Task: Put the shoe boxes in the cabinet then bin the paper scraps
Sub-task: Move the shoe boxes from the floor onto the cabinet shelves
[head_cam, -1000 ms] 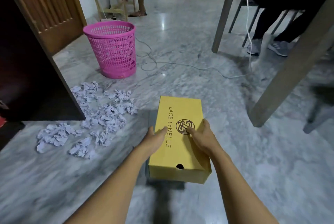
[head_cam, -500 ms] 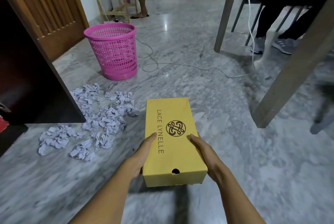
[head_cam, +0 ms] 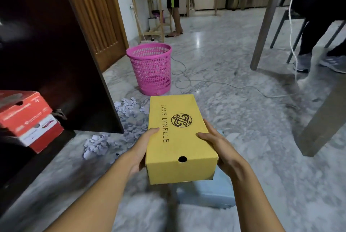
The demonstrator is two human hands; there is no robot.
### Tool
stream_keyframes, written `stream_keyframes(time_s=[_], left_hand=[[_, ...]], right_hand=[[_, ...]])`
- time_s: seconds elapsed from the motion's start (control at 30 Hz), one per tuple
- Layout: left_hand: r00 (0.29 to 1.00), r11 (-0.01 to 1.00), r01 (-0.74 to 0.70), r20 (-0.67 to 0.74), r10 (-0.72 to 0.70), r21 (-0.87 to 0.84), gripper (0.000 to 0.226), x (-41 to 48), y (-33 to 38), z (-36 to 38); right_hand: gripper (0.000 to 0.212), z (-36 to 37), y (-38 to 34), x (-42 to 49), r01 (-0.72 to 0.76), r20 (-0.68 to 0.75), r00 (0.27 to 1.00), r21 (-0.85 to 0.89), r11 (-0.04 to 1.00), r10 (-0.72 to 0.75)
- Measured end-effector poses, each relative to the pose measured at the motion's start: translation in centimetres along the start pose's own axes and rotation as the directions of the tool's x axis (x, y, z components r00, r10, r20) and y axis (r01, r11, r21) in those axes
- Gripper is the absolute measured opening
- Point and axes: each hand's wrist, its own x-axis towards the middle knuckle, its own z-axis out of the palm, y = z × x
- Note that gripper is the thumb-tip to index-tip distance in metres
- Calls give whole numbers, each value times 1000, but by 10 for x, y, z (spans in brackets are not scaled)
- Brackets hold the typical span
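Holding yellow box, open floor ahead

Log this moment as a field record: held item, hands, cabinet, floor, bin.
held: yellow shoe box, clear of the floor
hands: left hand and right hand grip its long sides, thumbs on the lid
cabinet: red shoe box inside
floor: pale blue box under the held one; paper scraps beside the cabinet
bin: pink basket, upright beyond the scraps
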Motion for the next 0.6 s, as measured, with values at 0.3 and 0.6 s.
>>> stream_keyframes(time_s=[0.3, 0.6], left_hand=[[959, 987, -130, -266, 102, -91, 37, -106, 84, -108], [768, 871, -471, -551, 327, -139, 50, -190, 161, -189]], right_hand=[[56, 118, -75, 46, 114, 301, 948, -9, 993, -106], [38, 253, -184, 76, 267, 539, 817, -38, 963, -206]])
